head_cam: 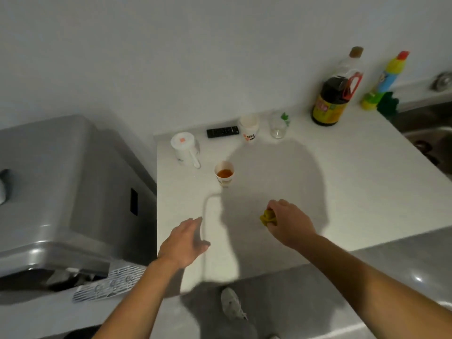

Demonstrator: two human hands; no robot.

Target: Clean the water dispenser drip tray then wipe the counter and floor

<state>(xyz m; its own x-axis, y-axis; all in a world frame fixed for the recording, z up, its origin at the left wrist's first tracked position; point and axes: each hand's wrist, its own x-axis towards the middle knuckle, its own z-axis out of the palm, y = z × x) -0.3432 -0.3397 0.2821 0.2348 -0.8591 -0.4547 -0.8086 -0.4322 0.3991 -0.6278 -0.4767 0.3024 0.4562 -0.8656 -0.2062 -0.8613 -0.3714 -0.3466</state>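
Here, on the near side of the paper cup (224,173), the right hand (291,223) clamps a bunched yellow cloth (267,216), seemingly soft and light; the left hand (186,241) is spread, empty, over the surface (342,179).

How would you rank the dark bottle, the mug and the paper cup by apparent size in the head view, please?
1. dark bottle: largest, though farthest.
2. mug.
3. paper cup: smallest, though nearest.

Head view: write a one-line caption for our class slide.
Right hand grips a yellow cloth over the white counter; left hand open.
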